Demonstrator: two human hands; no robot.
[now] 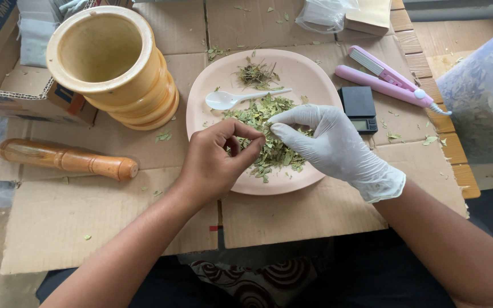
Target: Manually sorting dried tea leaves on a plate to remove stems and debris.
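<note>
Left hand (218,162), bare, has its fingertips pinched together over the leaves (269,134) heaped on the pink plate (223,74). Right hand (329,142), gloved, pinches a leaf at the same spot, fingertips meeting the left's. White spoon (229,98) lies on the plate beyond the heap; mortar (112,63) and pestle (67,158) sit left on cardboard (87,211)

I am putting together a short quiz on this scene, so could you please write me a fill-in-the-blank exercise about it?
1. The right hand wears a white ____, while the left hand is bare.
2. Both hands pick at dried green leaves heaped on a pink ____.
3. The white spoon lies on the plate, and the wooden pestle lies on the ____ beside it.
4. The tall wooden mortar stands to the ____ of the plate.

Missing words: glove; plate; cardboard; left
</note>
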